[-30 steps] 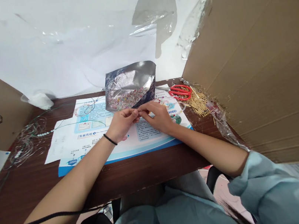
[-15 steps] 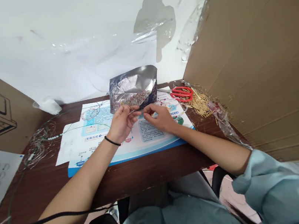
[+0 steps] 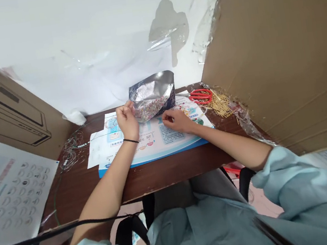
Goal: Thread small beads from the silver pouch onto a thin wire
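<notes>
L hand (image 3: pixel 127 121) up by L side of bead bag (image 3: pixel 166 82), R hand (image 3: pixel 178 121) low nr its front R corner

My L fingers are curled, thumb & index close tog.; can't tell if they touch the bag, or if smth thin is pinched there. R hand is apart from L, over the printed sheet (image 3: pixel 143 154), thumb & index bent twd each other; can't tell if anything's btwn them. Black band (image 3: pixel 131 141) round L wrist.

Bag's on the back part of the sheet, silver inside, mouth open twd me, lots of tiny mixed-colour beads (image 3: pixel 152 108) in it. A few coloured bits (image 3: pixel 183 107) just R of it, too small to ID.

Further R: red-handled scissors (image 3: pixel 201 96), blades twd the bag, handles nxt to a heap of thin gold sticks (image 3: pixel 220 105). Clear plastic strip (image 3: pixel 246 124) runs along the brown cardboard (image 3: pixel 278 52).

L part of table (image 3: pixel 165 177): tangle of clear line (image 3: pixel 72 150), short row of white beads (image 3: pixel 83 144) by it, white wad (image 3: pixel 76 117) at the back nr the wall (image 3: pixel 107 32). Far L: printed box (image 3: pixel 10 108) & a page w/ rows of small drawings (image 3: pixel 14 194). Black cord (image 3: pixel 59 230) crosses my L forearm (image 3: pixel 98 202).
</notes>
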A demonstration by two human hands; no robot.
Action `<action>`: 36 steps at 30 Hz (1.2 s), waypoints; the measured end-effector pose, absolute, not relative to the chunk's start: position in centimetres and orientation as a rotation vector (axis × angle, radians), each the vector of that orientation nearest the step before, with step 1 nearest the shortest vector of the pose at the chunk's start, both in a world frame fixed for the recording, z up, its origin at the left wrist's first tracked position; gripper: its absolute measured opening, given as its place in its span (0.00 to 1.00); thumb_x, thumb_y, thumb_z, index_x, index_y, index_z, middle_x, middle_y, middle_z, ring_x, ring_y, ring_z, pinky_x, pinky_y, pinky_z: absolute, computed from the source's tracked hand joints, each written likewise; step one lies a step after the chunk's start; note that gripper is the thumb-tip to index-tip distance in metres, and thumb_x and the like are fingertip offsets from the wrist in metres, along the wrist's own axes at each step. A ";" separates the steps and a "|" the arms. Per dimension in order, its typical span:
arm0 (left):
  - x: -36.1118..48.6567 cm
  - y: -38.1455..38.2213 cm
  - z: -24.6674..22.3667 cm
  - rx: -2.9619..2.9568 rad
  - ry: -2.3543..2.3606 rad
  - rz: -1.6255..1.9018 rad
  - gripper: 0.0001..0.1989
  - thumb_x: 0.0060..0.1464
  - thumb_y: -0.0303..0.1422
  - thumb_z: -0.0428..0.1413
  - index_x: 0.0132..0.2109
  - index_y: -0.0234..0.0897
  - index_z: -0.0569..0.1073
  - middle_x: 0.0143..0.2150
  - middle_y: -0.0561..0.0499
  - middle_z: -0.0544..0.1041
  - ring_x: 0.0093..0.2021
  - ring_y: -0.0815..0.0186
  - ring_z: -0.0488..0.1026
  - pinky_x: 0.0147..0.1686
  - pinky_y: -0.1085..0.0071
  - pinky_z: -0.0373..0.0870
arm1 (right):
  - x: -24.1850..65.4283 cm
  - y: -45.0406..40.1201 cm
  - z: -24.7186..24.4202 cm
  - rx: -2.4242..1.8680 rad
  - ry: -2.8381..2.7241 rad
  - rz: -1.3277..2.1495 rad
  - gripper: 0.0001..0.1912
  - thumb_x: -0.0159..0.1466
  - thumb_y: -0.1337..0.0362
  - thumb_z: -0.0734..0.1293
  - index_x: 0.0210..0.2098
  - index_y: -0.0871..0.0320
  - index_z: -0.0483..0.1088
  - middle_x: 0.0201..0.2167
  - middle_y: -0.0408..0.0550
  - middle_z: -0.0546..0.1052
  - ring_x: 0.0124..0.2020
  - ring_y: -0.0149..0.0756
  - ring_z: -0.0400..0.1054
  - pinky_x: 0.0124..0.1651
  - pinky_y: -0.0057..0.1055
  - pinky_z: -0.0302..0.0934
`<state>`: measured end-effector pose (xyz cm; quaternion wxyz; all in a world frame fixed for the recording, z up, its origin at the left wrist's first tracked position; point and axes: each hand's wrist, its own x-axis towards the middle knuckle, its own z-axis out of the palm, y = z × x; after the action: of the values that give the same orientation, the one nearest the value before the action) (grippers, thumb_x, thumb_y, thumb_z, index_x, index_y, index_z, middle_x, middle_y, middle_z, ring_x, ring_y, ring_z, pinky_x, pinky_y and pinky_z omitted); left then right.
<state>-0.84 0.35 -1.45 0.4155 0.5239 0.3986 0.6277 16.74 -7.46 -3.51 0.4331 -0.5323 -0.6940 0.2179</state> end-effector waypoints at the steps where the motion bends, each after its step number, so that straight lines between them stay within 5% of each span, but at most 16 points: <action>1: -1.0 0.7 -1.5 1.367 1.017 1.602 0.09 0.65 0.36 0.48 0.36 0.41 0.59 0.56 0.44 0.75 0.56 0.65 0.74 0.57 0.64 0.69 | 16.8 -7.4 -3.5 -1.340 -1.738 0.543 0.02 0.57 0.66 0.62 0.28 0.56 0.66 0.24 0.40 0.71 0.26 0.29 0.60 0.34 0.30 0.56; 21: -1.7 -0.7 -0.8 1.797 1.114 1.624 0.08 0.66 0.37 0.48 0.37 0.41 0.62 0.52 0.45 0.76 0.55 0.64 0.73 0.59 0.65 0.63 | 18.5 -7.1 -3.6 -1.129 -2.325 0.337 0.04 0.56 0.71 0.63 0.27 0.58 0.69 0.32 0.45 0.72 0.33 0.31 0.62 0.39 0.29 0.56; 26: -1.4 -1.1 -0.8 1.763 1.055 1.628 0.14 0.65 0.46 0.48 0.38 0.41 0.62 0.54 0.45 0.75 0.56 0.63 0.72 0.56 0.65 0.65 | 18.5 -7.0 -3.7 -1.138 -2.318 0.404 0.05 0.58 0.70 0.64 0.30 0.57 0.71 0.32 0.44 0.74 0.32 0.31 0.63 0.38 0.29 0.56; 31: -0.7 -2.3 -1.2 1.684 0.869 1.459 0.16 0.63 0.50 0.48 0.39 0.42 0.66 0.45 0.49 0.76 0.39 0.66 0.75 0.37 0.68 0.70 | 18.5 -6.5 -3.8 -1.333 -1.899 0.430 0.12 0.68 0.62 0.58 0.36 0.57 0.72 0.28 0.44 0.75 0.30 0.33 0.65 0.36 0.31 0.56; 36: -0.2 -3.5 -1.3 1.953 0.873 1.119 0.10 0.63 0.40 0.51 0.36 0.41 0.70 0.34 0.51 0.74 0.28 0.68 0.66 0.31 0.69 0.62 | 18.1 -6.9 -3.2 -1.300 -1.590 0.423 0.13 0.70 0.57 0.58 0.42 0.56 0.71 0.33 0.45 0.77 0.30 0.32 0.67 0.35 0.31 0.59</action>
<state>-0.15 -3.50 -1.27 0.3557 0.7561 0.3379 0.4332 18.09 -6.89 -3.23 0.4990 -0.5373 -0.6571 0.1748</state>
